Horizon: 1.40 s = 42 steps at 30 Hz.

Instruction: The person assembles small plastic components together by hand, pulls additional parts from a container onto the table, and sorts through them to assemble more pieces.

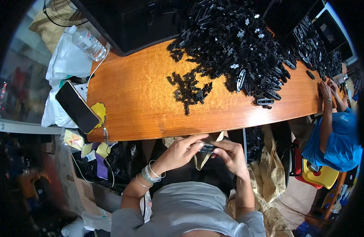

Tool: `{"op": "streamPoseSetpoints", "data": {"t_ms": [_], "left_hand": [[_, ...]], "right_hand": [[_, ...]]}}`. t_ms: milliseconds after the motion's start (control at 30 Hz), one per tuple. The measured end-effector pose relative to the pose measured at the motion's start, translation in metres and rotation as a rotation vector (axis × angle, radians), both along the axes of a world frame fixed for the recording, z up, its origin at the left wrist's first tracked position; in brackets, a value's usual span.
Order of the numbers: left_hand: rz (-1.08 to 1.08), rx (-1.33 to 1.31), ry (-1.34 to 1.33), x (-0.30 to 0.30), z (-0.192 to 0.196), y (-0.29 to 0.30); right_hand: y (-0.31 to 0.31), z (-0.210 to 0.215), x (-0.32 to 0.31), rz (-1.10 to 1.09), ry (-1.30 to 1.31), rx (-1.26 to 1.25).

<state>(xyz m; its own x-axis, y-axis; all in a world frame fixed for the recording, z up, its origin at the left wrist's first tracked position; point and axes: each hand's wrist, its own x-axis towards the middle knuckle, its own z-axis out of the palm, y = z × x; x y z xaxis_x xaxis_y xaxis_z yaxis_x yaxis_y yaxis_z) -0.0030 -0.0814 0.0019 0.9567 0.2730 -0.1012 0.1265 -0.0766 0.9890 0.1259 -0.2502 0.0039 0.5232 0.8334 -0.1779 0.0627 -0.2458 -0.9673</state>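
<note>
Just off the table's front edge, my left hand point(181, 151) and my right hand point(231, 156) come together on a small black plastic part point(206, 148). Fingers and thumbs of both hands pinch it from its two ends. Its exact kind is too small to tell. Below the hands shows the edge of a brown paper bag point(202, 162). On the wooden table point(130, 93) ahead lies a small cluster of black plastic pieces point(191, 90). Behind it rises a large heap of black plastic parts point(233, 43), with a few pale pieces among them.
At the left are a phone point(76, 106), a water bottle point(87, 43) and a white bag point(67, 59). A black box point(130, 23) stands at the back. To the right, a person in a blue shirt point(332, 138) works at the table. Brown sacks point(268, 173) lie beside me.
</note>
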Motion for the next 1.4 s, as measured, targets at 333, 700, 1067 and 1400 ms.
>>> {"op": "streamPoseSetpoints", "data": {"t_ms": [333, 700, 1067, 1400], "left_hand": [[-0.409, 0.794, 0.177, -0.036, -0.054, 0.006], [-0.739, 0.353, 0.131, -0.026, -0.009, 0.008], [-0.140, 1.041, -0.197, 0.071, 0.012, 0.056], [-0.074, 0.950, 0.002, 0.075, -0.001, 0.070]], "right_hand": [[-0.004, -0.036, 0.004, -0.155, -0.067, 0.001], [0.042, 0.015, 0.059, 0.027, -0.356, 0.098], [0.253, 0.127, 0.287, -0.244, -1.265, 0.159], [0.370, 0.101, 0.495, -0.281, -0.898, -0.381]]}}
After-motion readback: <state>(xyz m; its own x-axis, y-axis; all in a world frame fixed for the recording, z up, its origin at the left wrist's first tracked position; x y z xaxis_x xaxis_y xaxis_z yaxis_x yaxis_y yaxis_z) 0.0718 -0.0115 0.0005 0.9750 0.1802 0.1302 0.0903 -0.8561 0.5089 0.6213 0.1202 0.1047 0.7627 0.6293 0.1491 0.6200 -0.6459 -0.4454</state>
